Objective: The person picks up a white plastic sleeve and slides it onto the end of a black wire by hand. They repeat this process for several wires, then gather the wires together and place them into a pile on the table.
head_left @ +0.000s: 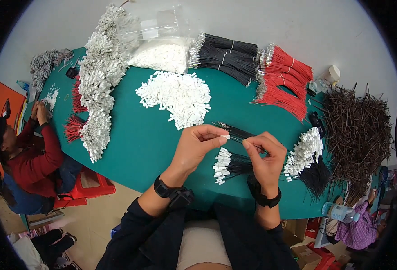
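Note:
Above the green table, my left hand (pixel 194 146) is closed, with thumb and index finger pinching a small white plastic connector (pixel 226 137). My right hand (pixel 266 157) pinches a thin black wire (pixel 237 141) that runs toward that connector; whether its tip is inside I cannot tell. Just behind my hands lies a bunch of black wires (pixel 236 131) with bare ends. Below and between the hands, black wires with white connectors (pixel 222 165) on their ends rest on the table. A loose pile of white connectors (pixel 180 96) lies beyond my left hand.
Tied black wire bundles (pixel 227 58) and red wire bundles (pixel 286 74) lie at the back. A clear bag (pixel 162 51) holds more white pieces. Finished-looking white-ended bunches (pixel 99 85) stretch along the left. Brown strands (pixel 358 135) heap at right, near a bottle (pixel 340 211). A co-worker (pixel 32 166) sits left.

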Available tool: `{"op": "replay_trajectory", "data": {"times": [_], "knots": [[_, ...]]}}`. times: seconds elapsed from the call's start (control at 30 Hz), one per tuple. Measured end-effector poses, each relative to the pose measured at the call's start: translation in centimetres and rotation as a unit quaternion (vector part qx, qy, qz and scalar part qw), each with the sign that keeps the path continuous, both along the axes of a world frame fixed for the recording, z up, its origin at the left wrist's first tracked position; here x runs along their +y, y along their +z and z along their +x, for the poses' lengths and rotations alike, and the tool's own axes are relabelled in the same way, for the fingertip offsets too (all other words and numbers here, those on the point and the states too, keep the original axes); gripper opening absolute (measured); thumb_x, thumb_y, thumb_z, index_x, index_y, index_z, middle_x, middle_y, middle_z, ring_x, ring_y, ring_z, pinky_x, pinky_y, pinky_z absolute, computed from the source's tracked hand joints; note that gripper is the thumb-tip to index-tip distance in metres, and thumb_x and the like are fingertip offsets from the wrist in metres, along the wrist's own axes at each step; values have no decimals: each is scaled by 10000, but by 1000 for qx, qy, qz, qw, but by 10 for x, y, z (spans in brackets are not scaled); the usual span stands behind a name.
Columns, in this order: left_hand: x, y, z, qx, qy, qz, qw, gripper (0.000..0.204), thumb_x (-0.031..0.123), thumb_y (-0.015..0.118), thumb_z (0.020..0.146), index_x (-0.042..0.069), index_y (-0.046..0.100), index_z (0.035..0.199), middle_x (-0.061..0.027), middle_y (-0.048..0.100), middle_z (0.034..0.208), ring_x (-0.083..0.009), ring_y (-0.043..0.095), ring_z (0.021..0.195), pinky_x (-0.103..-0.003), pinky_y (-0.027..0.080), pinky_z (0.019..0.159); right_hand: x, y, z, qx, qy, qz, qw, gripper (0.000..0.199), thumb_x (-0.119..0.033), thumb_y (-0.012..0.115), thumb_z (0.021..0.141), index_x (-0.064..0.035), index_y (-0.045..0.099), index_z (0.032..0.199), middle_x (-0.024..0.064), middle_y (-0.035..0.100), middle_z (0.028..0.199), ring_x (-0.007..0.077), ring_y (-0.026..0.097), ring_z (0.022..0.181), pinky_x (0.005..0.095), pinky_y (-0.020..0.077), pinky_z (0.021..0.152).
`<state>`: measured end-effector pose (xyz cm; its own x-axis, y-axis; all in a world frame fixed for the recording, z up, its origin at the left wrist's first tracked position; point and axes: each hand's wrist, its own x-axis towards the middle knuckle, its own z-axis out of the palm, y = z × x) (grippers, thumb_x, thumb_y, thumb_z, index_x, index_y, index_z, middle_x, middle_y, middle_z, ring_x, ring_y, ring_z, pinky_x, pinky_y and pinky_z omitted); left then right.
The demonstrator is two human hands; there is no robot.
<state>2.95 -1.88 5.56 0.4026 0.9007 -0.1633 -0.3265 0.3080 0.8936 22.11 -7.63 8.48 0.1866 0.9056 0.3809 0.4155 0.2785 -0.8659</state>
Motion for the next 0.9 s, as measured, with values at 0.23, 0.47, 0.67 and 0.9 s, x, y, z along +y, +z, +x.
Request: {"op": "replay_trajectory", "data": {"times": [0.23,0.47,0.67,0.9], "knots": [[2,-3,-2,33,-5,13,999,151,-28,757,872,-12,749,1022,-46,733,915,-83,658,821,-223,523,766,0,1,1,-9,10,-15,1000,59,7,778,828,18,728,855,26,625,737,83,521,646,233,385,577],[2,-3,-3,40,-7,11,999,125,-24,763,868,-12,742,990,-50,733,915,-86,658,813,-226,523,760,-1,4,1,-38,14,-11,999,77,24,783,800,12,739,863,43,656,749,104,573,663,239,429,593],[1,-3,-2,55,-10,22,998,113,-23,769,864,-8,740,972,-46,728,909,-86,656,805,-227,520,756,-1,4,-1,-48,18,6,999,97,40,787,786,6,745,866,47,666,752,120,582,667,249,438,594],[0,0,-2,58,-26,55,996,95,-19,767,869,-2,736,958,-39,724,904,-83,657,817,-223,518,765,0,7,0,-97,25,52,994,107,56,783,783,4,746,869,56,678,764,134,588,674,256,443,594]]}}
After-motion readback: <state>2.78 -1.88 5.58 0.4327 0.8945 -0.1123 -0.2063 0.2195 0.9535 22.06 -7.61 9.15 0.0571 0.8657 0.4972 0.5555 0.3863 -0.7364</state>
